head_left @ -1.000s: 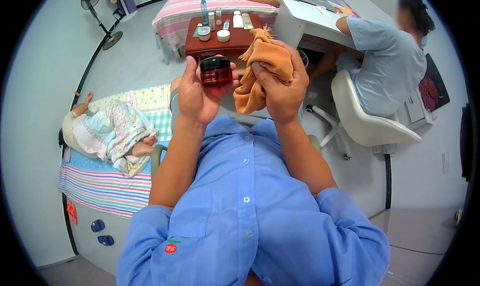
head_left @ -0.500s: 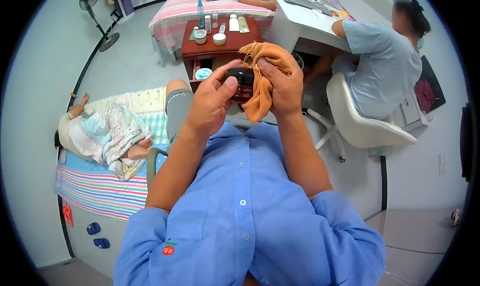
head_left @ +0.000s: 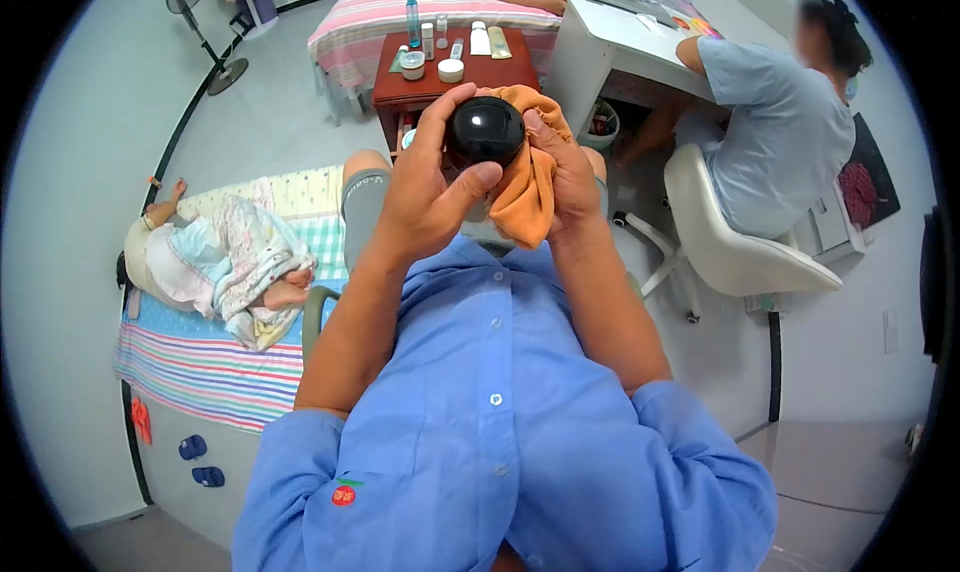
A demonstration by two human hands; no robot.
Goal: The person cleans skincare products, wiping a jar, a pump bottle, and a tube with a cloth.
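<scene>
At upper centre, the left hand (head_left: 421,184) curls around a round, glossy black-lidded jar (head_left: 486,132). The right hand (head_left: 574,180) pinches orange cloth (head_left: 524,204) against it.

The red table (head_left: 397,94) holds bottles (head_left: 413,24), tubes (head_left: 499,45), jars (head_left: 451,72).

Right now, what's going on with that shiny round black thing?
It's the black lid of a jar. A person in a blue shirt is holding the jar, with the left hand's fingers curled around one side. The right hand grips an orange cloth against the other side. The lid is on and faces up toward the camera. Beyond, bottles and tubs stand on a red table.
</scene>
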